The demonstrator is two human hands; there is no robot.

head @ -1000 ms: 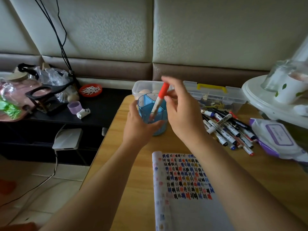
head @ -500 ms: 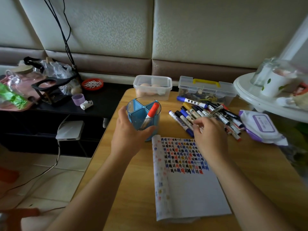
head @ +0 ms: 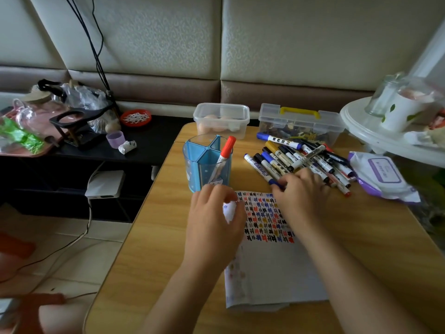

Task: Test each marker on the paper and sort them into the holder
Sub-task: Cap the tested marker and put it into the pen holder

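— Two hands to be entered. How is each held?
— Right hand (head: 301, 196): fingers curled, and the near end of a blue-tipped marker (head: 261, 168) is pinched between thumb and fingertips. Left hand (head: 214, 220): the rolled left edge of the paper (head: 272, 268) is held between thumb and bent fingers.
— What is altered since half a second ago?
— The left hand, then wrapped round the holder (head: 192, 165), has been taken off it and set on the paper just in front. The right hand, then spread over the marker pile (head: 310, 157), has been drawn to the pile's near edge.
— Where is the tested item placed?
— Red marker (head: 224, 153): lodged in the holder's right-hand compartment, tilted, with its cap leaning up past the rim. It is unchanged from half a second ago. A second ago it was held over the holder by the right hand.
— And the surroundings?
— Holder: upright on the table (head: 149, 237), just behind the paper's top left corner. Pile: laid to the right of the holder, touching the paper's far edge. Rows of coloured marks are recorded across the paper's upper part. Behind these, a clear box (head: 221, 116) and a clear case (head: 299, 121) with a yellow handle are noted. A wipes pack (head: 382, 174) is noted to the right of the pile.
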